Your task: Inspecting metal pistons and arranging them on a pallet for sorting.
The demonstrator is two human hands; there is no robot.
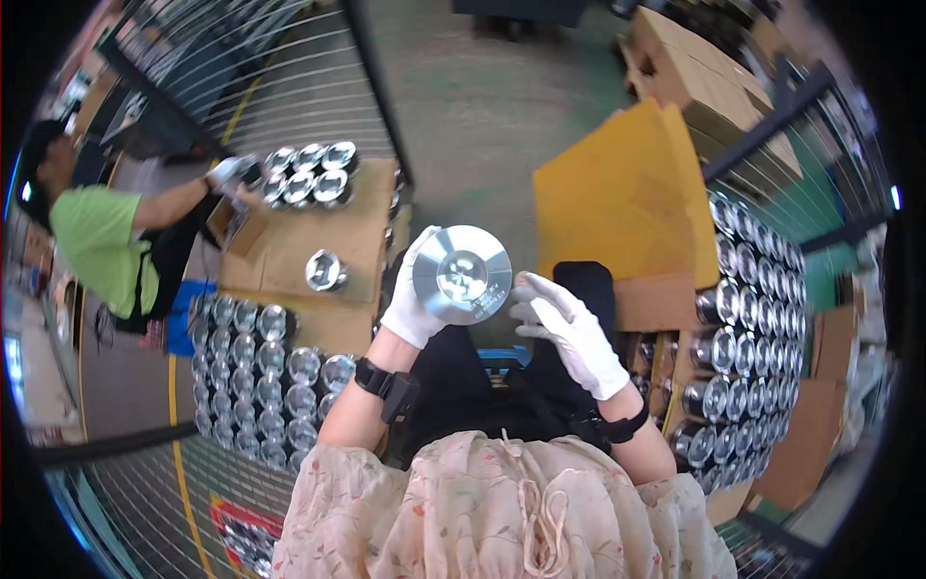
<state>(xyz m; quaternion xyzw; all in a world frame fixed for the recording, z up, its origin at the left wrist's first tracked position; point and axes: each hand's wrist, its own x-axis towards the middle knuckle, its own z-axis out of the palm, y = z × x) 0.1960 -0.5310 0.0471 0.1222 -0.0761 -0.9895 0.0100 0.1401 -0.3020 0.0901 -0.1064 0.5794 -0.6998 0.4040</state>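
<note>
A shiny metal piston [489,256], its round face with a central bowl turned up, is held in front of my body. My left hand [409,311], in a white glove, grips it by its left side; some of the fingers are hidden behind it. To the right of the piston, my white-gloved right hand [582,349] is open with fingers apart, the fingertips close to the rim. A single piston [325,271] stands on the cardboard-topped stack to my left.
Rows of pistons [273,322] fill the left stack, with another group [309,187] at its far end, where a co-worker [101,241] in a green shirt reaches in. More pistons [738,301] stand on the right beside a yellow panel [627,198]. Wire-mesh fencing [280,72] rises behind.
</note>
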